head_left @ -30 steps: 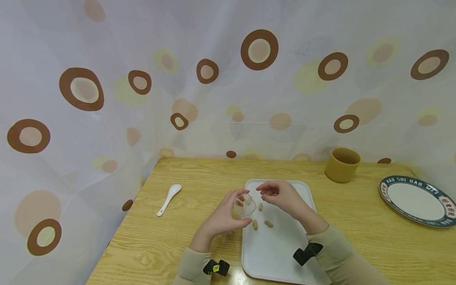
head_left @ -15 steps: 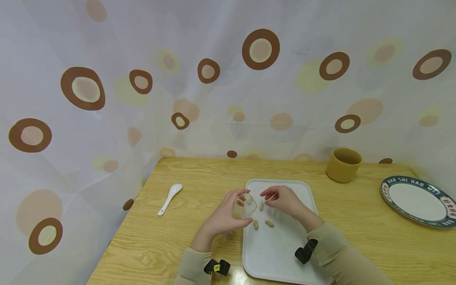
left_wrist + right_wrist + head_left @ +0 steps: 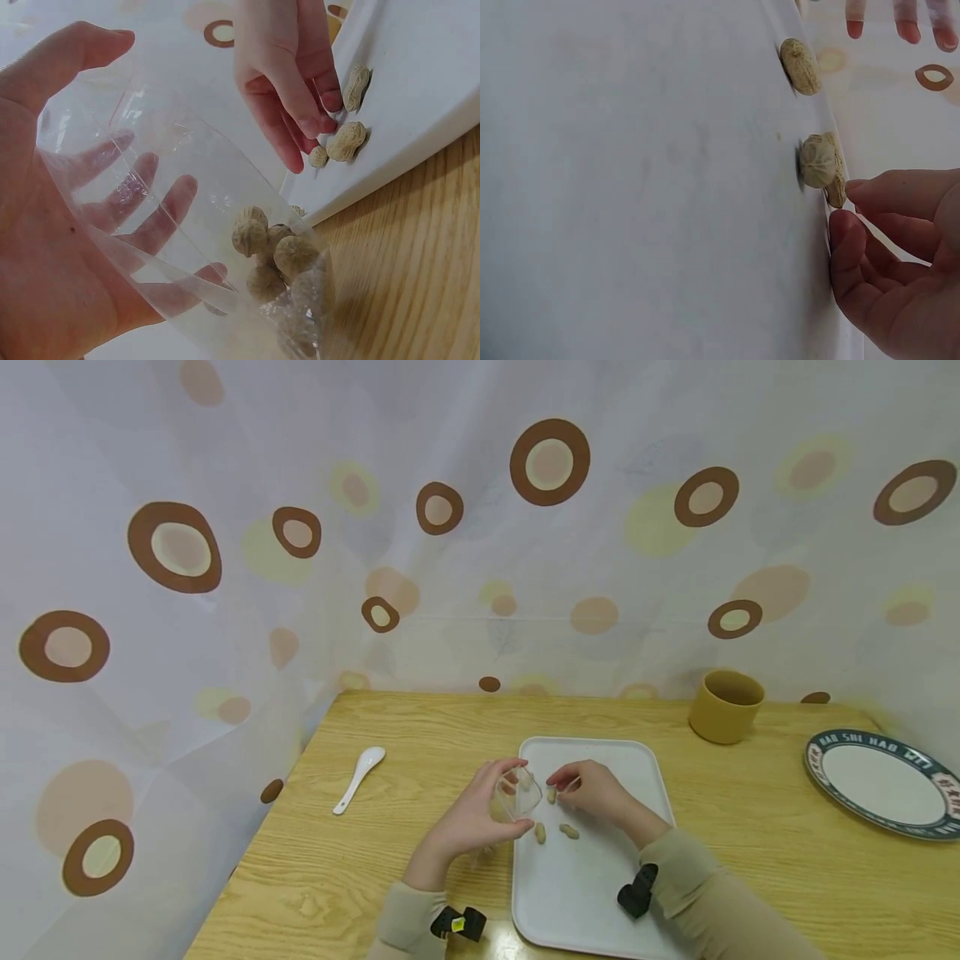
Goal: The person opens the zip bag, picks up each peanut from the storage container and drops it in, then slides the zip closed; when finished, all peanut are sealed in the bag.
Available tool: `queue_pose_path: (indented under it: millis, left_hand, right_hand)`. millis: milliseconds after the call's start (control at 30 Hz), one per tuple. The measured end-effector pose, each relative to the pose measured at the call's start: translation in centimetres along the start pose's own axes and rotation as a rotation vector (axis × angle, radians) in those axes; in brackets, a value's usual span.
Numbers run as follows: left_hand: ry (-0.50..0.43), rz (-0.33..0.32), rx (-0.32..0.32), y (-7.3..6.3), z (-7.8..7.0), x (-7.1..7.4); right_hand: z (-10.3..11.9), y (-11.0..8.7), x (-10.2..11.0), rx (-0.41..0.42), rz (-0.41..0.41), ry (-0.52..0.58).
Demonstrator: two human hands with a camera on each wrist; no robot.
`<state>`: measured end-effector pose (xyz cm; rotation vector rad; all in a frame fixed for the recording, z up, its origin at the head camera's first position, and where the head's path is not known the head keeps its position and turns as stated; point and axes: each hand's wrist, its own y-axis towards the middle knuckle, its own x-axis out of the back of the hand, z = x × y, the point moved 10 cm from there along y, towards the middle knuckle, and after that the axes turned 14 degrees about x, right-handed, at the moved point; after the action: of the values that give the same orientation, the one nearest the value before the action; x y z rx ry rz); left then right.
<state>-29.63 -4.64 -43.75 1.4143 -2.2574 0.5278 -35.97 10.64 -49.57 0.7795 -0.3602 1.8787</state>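
A: How far along does it look?

B: Partway, I'd judge. Several bagged peanuts sit low in the clear bag, while the head view shows three more lying loose on the white tray. Take the tray's middle as the clock's centre: the far peanut lies towards eleven, the left peanut between nine and ten, the right peanut near ten.

A: And the hands?

B: The left hand, at about ten o'clock, holds the bag, thumb and curved fingers around its gaping mouth. The right hand is at twelve, thumb and forefinger narrowed right at the far peanut. I can't tell whether they pinch it.

A: Anything in the way?

B: Not much. The tray's raised rim lies between the loose peanuts and the bag's filled end, and the right sleeve crosses the tray's edge between three and four. The rest stands well apart on the table: white spoon between nine and ten, yellow mug between one and two, dark-rimmed plate between two and three.
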Motion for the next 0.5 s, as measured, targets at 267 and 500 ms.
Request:
queue_pose_path:
  millis: [267,500]
  left_hand:
    - [0.011,-0.006,-0.012,0.16,-0.05,-0.01]
    - [0.009,-0.003,-0.011,0.09,-0.08,-0.03]
  right_hand:
    - [0.18,0.14,-0.15,0.026,0.006,-0.058]
    - [0.29,-0.25,-0.22,0.006,0.012,-0.077]
